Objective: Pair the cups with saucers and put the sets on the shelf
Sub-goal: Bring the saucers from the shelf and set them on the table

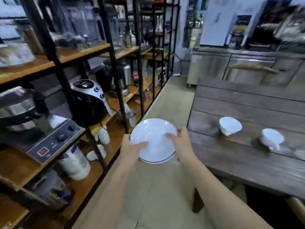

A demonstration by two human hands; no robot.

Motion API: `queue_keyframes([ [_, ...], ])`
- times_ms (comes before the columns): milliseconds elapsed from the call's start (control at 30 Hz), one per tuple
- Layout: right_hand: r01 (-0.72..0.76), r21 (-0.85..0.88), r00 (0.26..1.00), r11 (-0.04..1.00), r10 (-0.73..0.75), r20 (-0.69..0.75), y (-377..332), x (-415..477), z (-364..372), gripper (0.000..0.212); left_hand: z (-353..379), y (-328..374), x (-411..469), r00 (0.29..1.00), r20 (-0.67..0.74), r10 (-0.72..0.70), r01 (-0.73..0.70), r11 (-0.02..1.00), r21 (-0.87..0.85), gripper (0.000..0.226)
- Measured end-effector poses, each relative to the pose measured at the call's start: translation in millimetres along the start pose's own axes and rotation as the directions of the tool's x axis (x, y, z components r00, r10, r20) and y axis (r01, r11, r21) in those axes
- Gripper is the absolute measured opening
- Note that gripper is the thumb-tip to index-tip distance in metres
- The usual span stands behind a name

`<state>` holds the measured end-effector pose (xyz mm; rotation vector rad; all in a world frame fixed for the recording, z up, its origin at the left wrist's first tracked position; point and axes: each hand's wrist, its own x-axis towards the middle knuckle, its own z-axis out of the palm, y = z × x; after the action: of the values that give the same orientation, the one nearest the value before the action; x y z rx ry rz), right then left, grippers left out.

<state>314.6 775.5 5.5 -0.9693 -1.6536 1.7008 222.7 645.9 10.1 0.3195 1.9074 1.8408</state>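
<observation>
Both my hands hold white saucers [154, 138] with a dark rim, out over the aisle floor. It looks like a small stack, since a second rim shows under the top one. My left hand [132, 147] grips the left edge with the thumb on top. My right hand [180, 140] grips the right edge, thumb on the face. Two white cups stand on the wooden table [247, 162] to the right: one cup [230, 125] nearer the middle, another cup [272, 138] further right with its handle towards me. The shelf [115, 103] stands at the left.
The black-framed wooden shelf unit is crowded with a black air fryer [89, 100], a steel appliance with knobs [54, 139], a kettle [125, 75], jars and white jugs [75, 164]. Steel counters [239, 66] line the back right. The table corner sits close to my right hand.
</observation>
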Motion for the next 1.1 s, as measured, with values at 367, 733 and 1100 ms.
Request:
queue_keyframes([
  [367, 0.043, -0.12, 0.954, 0.992, -0.077, -0.291, 12.5, 63.7, -212.5, 0.024, 224.6, -19.6, 11.9, 0.942, 0.316, -0.114, 0.119, 0.993, 0.005, 0.034],
  [733, -0.098, -0.086, 0.831, 0.991, 0.034, -0.555, 61.3, 79.3, -327.6, 0.028, 361.8, -53.5, 22.1, 0.8, 0.553, -0.235, 0.169, 0.971, 0.168, 0.042],
  [1100, -0.374, -0.248, 0.815, 0.894, 0.189, -0.548, 115.4, 109.0, -352.6, 0.027, 400.0, -95.8, 52.1, 0.725, 0.436, -0.534, 0.38, 0.837, 0.392, 0.027],
])
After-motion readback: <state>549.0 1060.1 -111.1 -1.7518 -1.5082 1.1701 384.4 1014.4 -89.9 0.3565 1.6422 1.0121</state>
